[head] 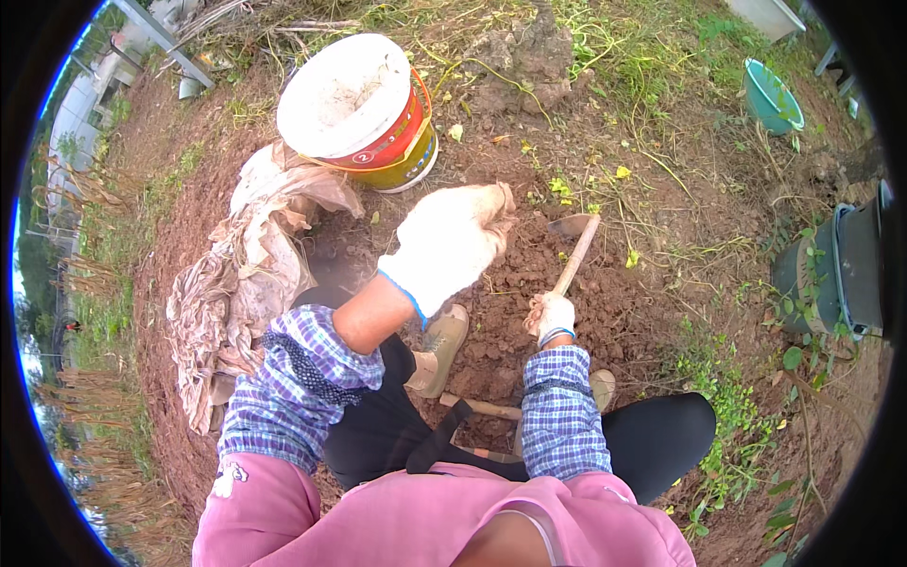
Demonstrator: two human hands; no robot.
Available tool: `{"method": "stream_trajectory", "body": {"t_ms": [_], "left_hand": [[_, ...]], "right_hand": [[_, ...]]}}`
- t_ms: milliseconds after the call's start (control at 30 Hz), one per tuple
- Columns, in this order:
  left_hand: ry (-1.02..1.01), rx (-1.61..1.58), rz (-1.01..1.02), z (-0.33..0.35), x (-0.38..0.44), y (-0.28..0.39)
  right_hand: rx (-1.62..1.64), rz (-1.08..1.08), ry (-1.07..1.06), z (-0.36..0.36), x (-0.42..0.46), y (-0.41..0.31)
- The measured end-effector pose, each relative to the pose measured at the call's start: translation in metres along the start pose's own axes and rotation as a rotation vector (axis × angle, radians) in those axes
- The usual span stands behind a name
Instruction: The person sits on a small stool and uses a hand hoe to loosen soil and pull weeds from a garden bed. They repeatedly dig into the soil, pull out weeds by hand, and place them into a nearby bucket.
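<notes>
My left hand [453, 237], in a white knit glove with a blue cuff edge, is raised over the dug reddish soil [506, 312]. Its fingers are bent together, and whether anything small sits between them cannot be told. With my right hand [551, 315], gloved too, I grip the wooden handle of a small hoe [577, 251]. The hoe's metal blade rests at the soil beyond the hand, partly hidden by dirt. A white bucket with a red and yellow band [386, 145] stands just beyond my left hand, with some soil-like matter inside.
Crumpled, dirty plastic sheeting [248, 283] lies at the left. A wooden bar [489, 407] shows between my legs. A green basin [772, 96] and a dark green container [815, 276] stand at the right. Vines and weeds [730, 425] spread around the soil.
</notes>
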State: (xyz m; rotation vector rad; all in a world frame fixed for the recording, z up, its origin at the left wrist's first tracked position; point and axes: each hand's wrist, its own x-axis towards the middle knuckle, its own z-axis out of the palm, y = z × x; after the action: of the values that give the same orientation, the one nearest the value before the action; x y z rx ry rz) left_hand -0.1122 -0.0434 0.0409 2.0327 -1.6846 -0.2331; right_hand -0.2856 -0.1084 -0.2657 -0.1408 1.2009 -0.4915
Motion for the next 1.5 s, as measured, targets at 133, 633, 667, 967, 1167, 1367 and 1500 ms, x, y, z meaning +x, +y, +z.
{"method": "stream_trajectory", "body": {"t_ms": [133, 633, 667, 967, 1167, 1367, 1500], "left_hand": [[0.048, 0.074, 0.044, 0.007, 0.001, -0.03], [0.088, -0.533, -0.417, -0.042, 0.027, -0.023], [0.053, -0.604, -0.498, -0.043, 0.031, -0.026], [-0.117, -1.19, -0.657, -0.023, 0.047, -0.071], [-0.114, -1.372, -0.615, -0.013, 0.05, -0.072], [-0.082, -1.233, -0.57, -0.008, 0.054, -0.069], [-0.121, -1.27, -0.495, -0.009, 0.044, -0.057]], "right_hand": [[-0.139, -0.615, 0.048, 0.071, -0.112, -0.099], [-0.31, -0.401, 0.262, 0.075, 0.09, -0.137], [-0.383, -0.165, 0.232, 0.066, 0.1, -0.102], [-0.432, 0.03, 0.121, 0.086, 0.093, -0.107], [-0.622, -0.032, 0.296, 0.043, 0.147, -0.08], [-0.272, -0.096, 0.245, 0.003, 0.035, 0.058], [-0.113, 0.007, 0.172, -0.003, 0.001, 0.021]]}}
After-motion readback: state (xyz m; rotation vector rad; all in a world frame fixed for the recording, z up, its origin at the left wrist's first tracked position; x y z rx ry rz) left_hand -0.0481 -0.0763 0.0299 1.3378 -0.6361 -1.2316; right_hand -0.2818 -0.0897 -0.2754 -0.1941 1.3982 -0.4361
